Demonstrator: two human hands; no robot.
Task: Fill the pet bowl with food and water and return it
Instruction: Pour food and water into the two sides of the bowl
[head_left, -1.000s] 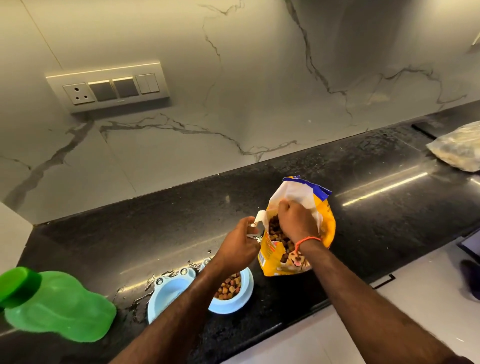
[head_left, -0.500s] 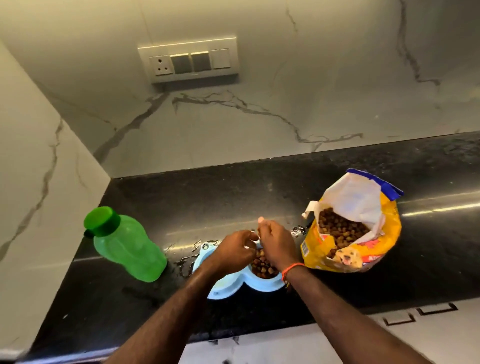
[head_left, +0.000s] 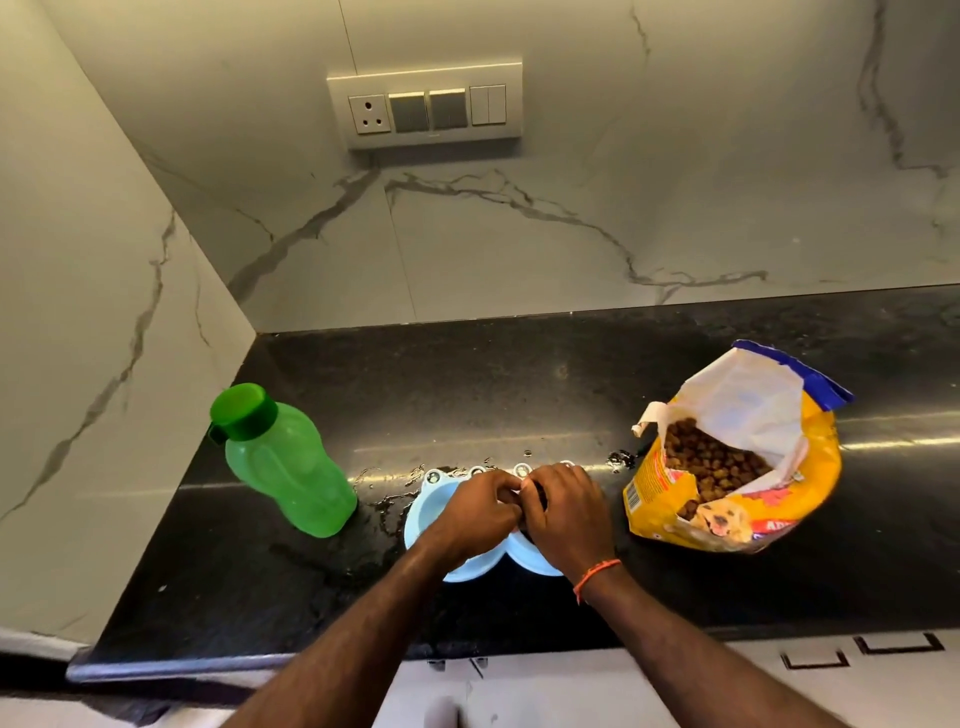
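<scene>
The light blue double pet bowl (head_left: 428, 512) sits on the black counter (head_left: 519, 384) near its front edge. My two hands cover most of it. My left hand (head_left: 480, 514) is curled over the middle of the bowl and touches my right hand (head_left: 563, 517), which lies palm down with bent fingers over the right compartment. That compartment's contents are hidden, and I see nothing held in either hand. The open yellow pet food bag (head_left: 737, 467) lies to the right with brown kibble showing. A green water bottle (head_left: 283, 462), cap on, stands to the left.
Water is spilled on the counter around the bowl's left and far side (head_left: 384, 506). Marble walls meet in a corner at the back left, with a socket and switch panel (head_left: 423, 111) above. The counter's front edge (head_left: 260, 662) runs just below my forearms.
My right hand left the food bag and came over the bowl, where it now meets my left hand. My view swung left, bringing the bottle and wall corner into sight.
</scene>
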